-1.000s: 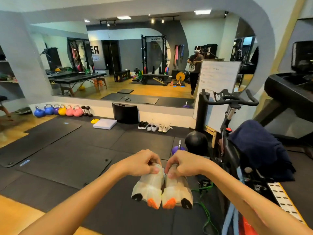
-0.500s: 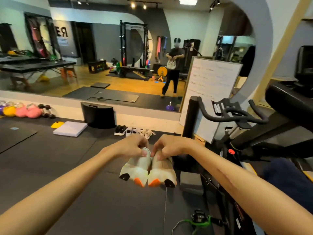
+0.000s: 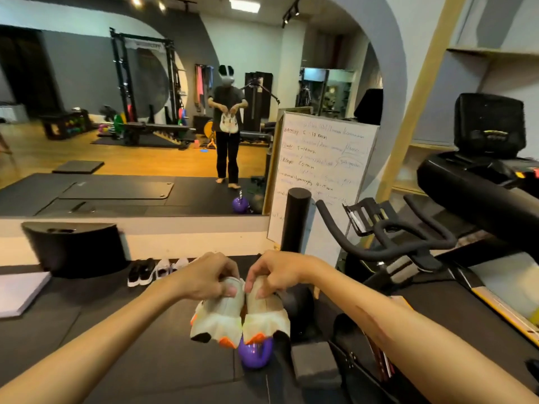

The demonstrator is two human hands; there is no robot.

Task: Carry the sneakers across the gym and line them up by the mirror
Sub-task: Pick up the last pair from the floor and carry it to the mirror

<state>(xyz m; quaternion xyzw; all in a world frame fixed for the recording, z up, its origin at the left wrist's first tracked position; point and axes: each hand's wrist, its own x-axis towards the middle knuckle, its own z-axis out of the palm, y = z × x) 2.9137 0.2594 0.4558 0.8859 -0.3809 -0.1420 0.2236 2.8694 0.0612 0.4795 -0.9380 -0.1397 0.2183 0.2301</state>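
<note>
Black rubber floor mats [image 3: 131,354] cover the near ground, running up to a pale ledge under the wall mirror [image 3: 145,112]. Mirror spans most of the far wall; in it, the reflection of a person [image 3: 227,126] standing on the mats, holding a pale pair of shoes at waist height.

Right side: black exercise bike [image 3: 388,243] with curved handlebars, heavier black machine behind it. Whiteboard [image 3: 318,176] with handwriting leans against the mirror's right end, a black upright post just in front of it.

Left: black curved-top bin [image 3: 75,249] against the ledge. White flat pad [image 3: 20,290] on the mat at far left edge.

Row of shoes on floor [image 3: 154,271] at the ledge, just right of the bin: black pair, then white ones; the rest hidden behind the left forearm.

Sneakers [image 3: 240,316], cream with orange and black at the soles, are held in the air at centre, side by side and touching, soles toward the camera, short of the ledge.

Left hand [image 3: 207,277]: fingers [image 3: 230,291] curled closed, pinching the upper edge of the left sneaker. Right hand [image 3: 277,274]: likewise closed on the upper edge of the right sneaker. Hands nearly touching.

Purple kettlebell [image 3: 256,355] on the floor directly below the sneakers, partly hidden by them.
</note>
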